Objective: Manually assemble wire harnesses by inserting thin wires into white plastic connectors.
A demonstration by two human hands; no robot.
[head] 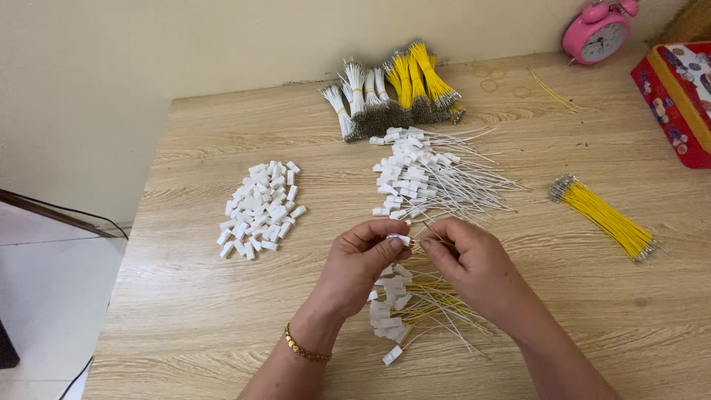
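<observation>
- Nearest the lens, both forearms come up from six o'clock, a gold bracelet [306, 350] on the left wrist, and the hands meet at the middle of the bench [185, 311].
- Left hand [361, 261] is pinched shut, thumb and forefinger clamped on a small white connector [401, 239], held up off the wood, seemingly so its open end faces the other hand.
- Right hand [472, 261] is closed too, fingertips nipping a thin yellow wire [428, 241] right at the connector's mouth; the two are touching or all but touching, too small to tell which.
- Directly under the hands, toward six o'clock, lies a finished heap [404, 305]: white connectors carrying both yellow and white wires, sitting just where a hand would drop them.
- At twelve o'clock from the hands, within easy reach, a half-done pile [426, 174] of connectors with white wires only, tails fanned toward three o'clock.
- Over at nine o'clock, empty white connectors [259, 210] in a loose mound, apart from the rest.
- Out at three o'clock, a loose bundle of yellow wires [603, 217], on the right hand's side.
- Far back at twelve o'clock, banded bunches of white and yellow wires [396, 92], stock kept well away from the working spot.
- Pink alarm clock [598, 31] and red tin [678, 100] sit at one to two o'clock.
</observation>
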